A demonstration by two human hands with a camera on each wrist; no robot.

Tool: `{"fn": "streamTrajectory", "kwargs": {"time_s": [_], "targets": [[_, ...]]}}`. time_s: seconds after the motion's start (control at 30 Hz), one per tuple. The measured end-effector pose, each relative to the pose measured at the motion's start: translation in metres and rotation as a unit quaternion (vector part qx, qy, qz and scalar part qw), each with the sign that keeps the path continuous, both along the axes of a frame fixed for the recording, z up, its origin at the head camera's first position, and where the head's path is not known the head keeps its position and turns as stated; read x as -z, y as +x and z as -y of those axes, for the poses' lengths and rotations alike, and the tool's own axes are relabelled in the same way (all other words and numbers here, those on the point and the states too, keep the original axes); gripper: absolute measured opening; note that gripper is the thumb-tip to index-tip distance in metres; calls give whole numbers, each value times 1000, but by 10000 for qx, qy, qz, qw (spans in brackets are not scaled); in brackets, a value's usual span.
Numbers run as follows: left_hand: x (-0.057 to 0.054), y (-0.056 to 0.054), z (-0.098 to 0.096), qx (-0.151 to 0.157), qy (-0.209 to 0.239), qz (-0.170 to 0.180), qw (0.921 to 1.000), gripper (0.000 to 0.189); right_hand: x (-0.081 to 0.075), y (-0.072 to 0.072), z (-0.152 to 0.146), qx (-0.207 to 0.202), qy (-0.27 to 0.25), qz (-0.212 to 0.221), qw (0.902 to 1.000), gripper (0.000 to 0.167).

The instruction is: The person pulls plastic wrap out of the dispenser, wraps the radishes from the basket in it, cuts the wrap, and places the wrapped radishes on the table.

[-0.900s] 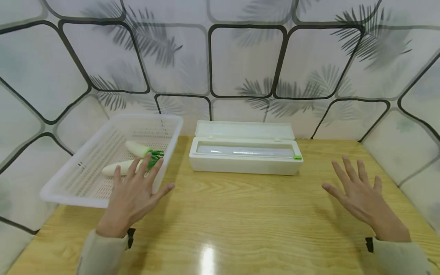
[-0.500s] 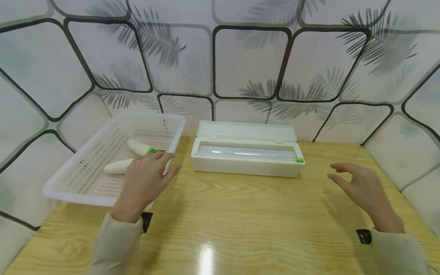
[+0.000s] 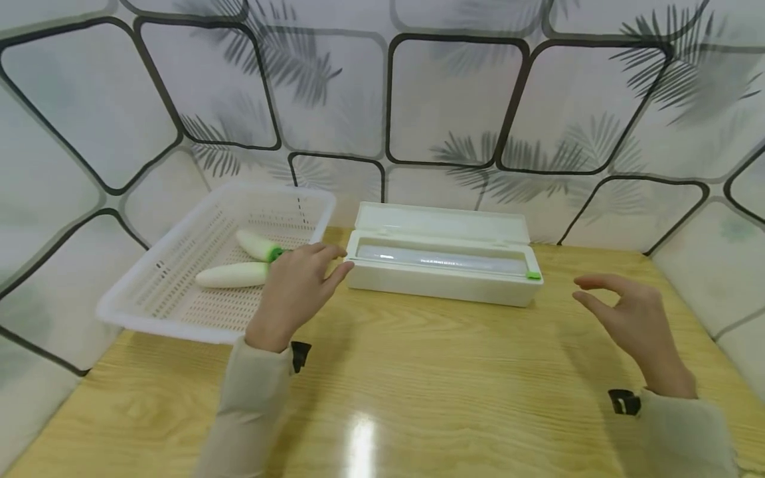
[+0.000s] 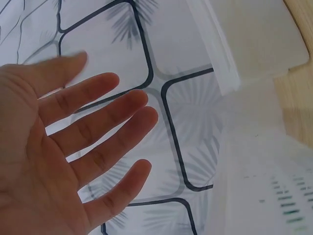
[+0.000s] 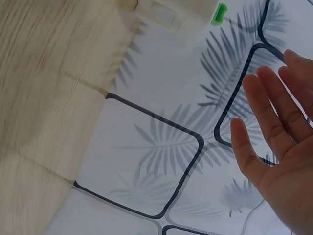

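My left hand (image 3: 299, 289) hovers between the white basket (image 3: 158, 325) and the white cling film dispenser (image 3: 442, 285), fingers relaxed and holding nothing. In the left wrist view its fingers (image 4: 112, 122) are spread apart. Two white radishes (image 3: 233, 275) with green tops lie in the basket; the hand hides part of their leaf ends. The dispenser's lid (image 3: 442, 222) stands raised, showing a roll of clear film (image 3: 442, 259) and a green slider (image 3: 533, 275) at the right end. Over the table's right side, my right hand (image 3: 636, 318) is loosely bent, with nothing in it.
The wood-grain table (image 3: 430, 372) reaches a patterned wall covering (image 3: 454, 99) at the back and both sides. Basket and dispenser both stand near the back wall. A dark strap (image 3: 624, 401) shows at the right sleeve.
My left hand has moved right, from over the basket toward the dispenser. Both hands went from spread fingers to a looser bend. The head view has shifted slightly.
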State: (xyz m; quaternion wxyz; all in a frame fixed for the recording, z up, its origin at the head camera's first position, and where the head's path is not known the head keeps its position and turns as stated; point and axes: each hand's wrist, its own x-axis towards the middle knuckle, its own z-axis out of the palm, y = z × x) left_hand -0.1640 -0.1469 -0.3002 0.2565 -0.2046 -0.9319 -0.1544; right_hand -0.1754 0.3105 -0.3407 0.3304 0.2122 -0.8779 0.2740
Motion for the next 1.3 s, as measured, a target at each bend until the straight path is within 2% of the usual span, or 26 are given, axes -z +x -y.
{"fn": "streamTrajectory", "kwargs": {"time_s": [0.13,0.37,0.6,0.87,1.07,1.3], "targets": [[4,-7,-6,30,96,59,9999,14,3,-6,6,-177,-193,-79,9996,33],[15,-19,-13,191,246,113,9995,13,11,-17,16,-351,-415,-230,9983,35],[27,-28,-18,175,166,-11,9997,12,19,-30,34,-596,-194,-394,9973,32],[33,-42,-27,253,251,290,9989,14,23,-37,40,-634,-5,-626,9960,33],[39,-55,-27,339,366,149,9986,14,28,-45,42,-670,1,-654,9956,29],[47,-63,-26,435,454,130,9979,15,32,-48,43,-706,135,-600,9956,26]]}}
